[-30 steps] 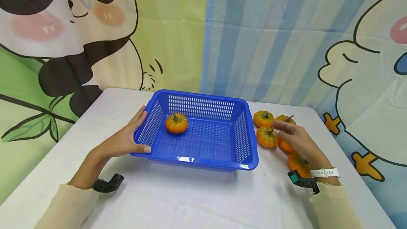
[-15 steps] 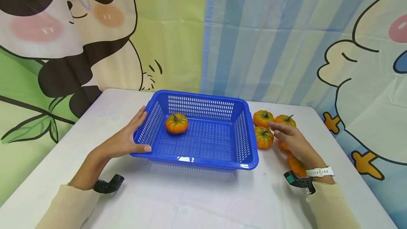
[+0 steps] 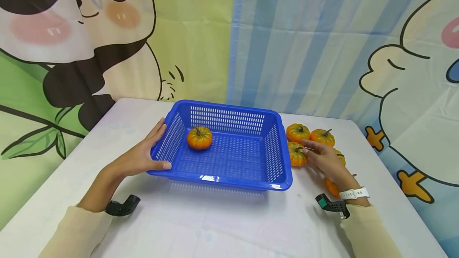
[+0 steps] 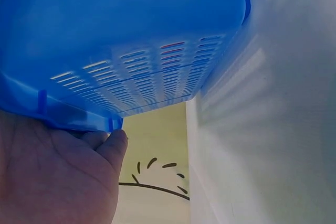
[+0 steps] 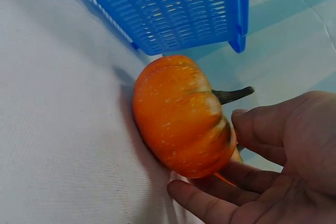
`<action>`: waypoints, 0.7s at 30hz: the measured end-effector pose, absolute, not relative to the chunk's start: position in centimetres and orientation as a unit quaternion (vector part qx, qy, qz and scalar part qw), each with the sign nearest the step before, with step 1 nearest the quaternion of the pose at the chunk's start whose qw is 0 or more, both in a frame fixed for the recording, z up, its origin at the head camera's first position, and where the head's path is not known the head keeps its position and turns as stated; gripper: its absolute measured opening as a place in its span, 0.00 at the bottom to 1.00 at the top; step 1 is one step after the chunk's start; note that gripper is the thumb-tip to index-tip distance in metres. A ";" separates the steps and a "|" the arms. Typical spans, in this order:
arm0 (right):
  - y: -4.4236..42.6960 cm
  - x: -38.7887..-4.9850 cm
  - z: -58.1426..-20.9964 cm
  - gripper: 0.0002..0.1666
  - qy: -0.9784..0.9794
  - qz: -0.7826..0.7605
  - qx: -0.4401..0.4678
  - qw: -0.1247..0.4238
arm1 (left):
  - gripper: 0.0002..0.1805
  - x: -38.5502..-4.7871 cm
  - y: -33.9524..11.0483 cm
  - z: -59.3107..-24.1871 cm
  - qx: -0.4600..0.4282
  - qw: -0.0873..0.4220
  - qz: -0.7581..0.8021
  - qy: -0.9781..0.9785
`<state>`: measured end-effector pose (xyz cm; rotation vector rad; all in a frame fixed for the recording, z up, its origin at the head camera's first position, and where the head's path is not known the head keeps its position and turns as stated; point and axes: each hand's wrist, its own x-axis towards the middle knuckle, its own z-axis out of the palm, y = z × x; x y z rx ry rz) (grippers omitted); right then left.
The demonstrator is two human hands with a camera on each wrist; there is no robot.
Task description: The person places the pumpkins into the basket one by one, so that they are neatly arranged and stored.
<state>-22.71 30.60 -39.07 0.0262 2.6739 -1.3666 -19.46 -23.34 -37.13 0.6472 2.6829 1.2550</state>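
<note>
White counter point(image 3: 229, 226) spreads nearest me. My left hand point(image 3: 139, 157) grasps the basket point(image 3: 229, 183) at its left rim, thumb over the near corner, presumably so it won't slide. My right hand point(image 3: 327, 160) keeps its grip loosely curved and unclenched at an orange pumpkin point(image 3: 297, 157) just beside the basket's right wall; how firmly it touches, I can't tell. Around that hand sit four more pumpkins point(image 3: 322, 137), bunched probably for easy reach. Inside the basket, leftward, rests a lone pumpkin point(image 3: 199, 138). Behind everything hangs a printed curtain point(image 3: 287, 51).
</note>
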 end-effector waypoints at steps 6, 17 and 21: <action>30.5 -22.9 -39.3 0.29 0.898 -0.433 0.016 0.075 | 0.62 -19.4 -23.4 -37.2 0.207 0.055 0.410 0.887; 30.4 -22.8 -38.8 0.32 0.885 -0.456 0.038 0.090 | 0.62 -19.4 -23.4 -37.0 0.214 0.056 0.415 0.882; 30.4 -22.7 -38.7 0.34 0.883 -0.460 0.043 0.087 | 0.63 -19.3 -23.4 -36.8 0.217 0.062 0.417 0.880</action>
